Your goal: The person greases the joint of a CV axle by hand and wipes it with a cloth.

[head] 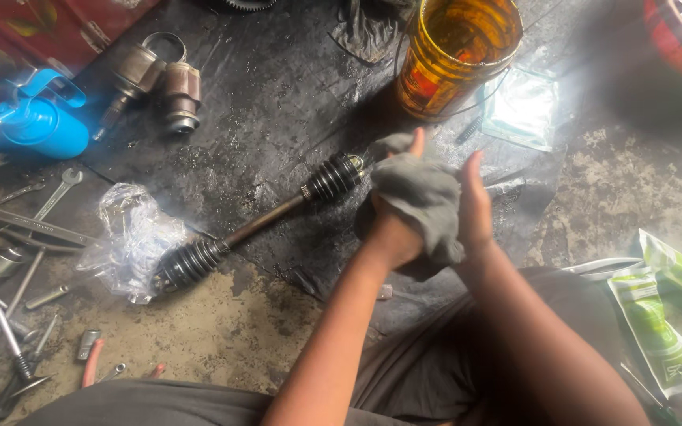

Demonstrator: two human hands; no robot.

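A drive axle shaft [266, 221] with two black ribbed rubber boots lies across a dark greasy mat [278, 95]. Its near-left boot [191, 262] rests in a crumpled clear plastic bag [132, 233]. The far boot [335, 175] ends at my hands. My left hand [392, 229] and my right hand [474, 207] are both wrapped around a grey rag [420, 197] that covers the shaft's right end. The joint under the rag is hidden.
An amber plastic bucket [455, 51] stands behind my hands, with a clear pouch [521, 106] beside it. Two metal joint housings [159, 87] and a blue can [37, 122] lie far left. Wrenches and tools [21, 229] litter the left floor. Green packets [661, 323] lie right.
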